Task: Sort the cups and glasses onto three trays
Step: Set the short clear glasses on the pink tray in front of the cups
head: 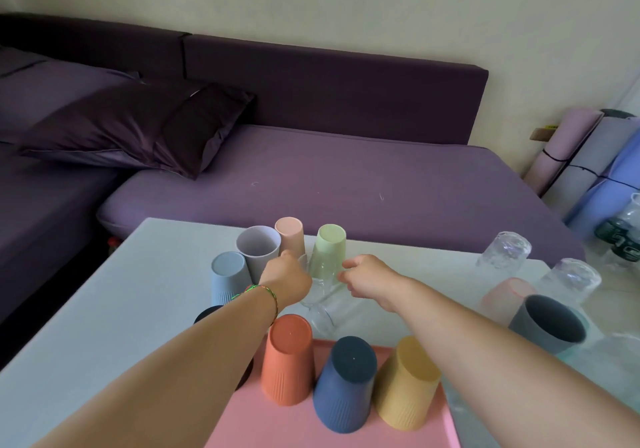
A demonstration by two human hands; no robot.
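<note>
Mid-sort. Left hand (287, 279) closes around clear glass (320, 286) at frame centre on worktop (104, 309); its fingers hidden, grip unconfirmed. Right hand (367, 276) beside it, fingers loosely curled, holding nothing. Pink tray (277, 427) holds three inverted cups. Next: lift glass clear of green cup (329, 250).

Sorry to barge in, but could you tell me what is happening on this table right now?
A person is sorting cups and glasses at a pale table. Three upside-down plastic cups, orange, navy and yellow, already stand on the pink tray. Both hands reach toward the middle: the left hand is at a clear glass, though I cannot tell whether it grips it, and the right hand hovers open beside it. More pastel cups stand behind, and textured glasses wait at the right.
</note>
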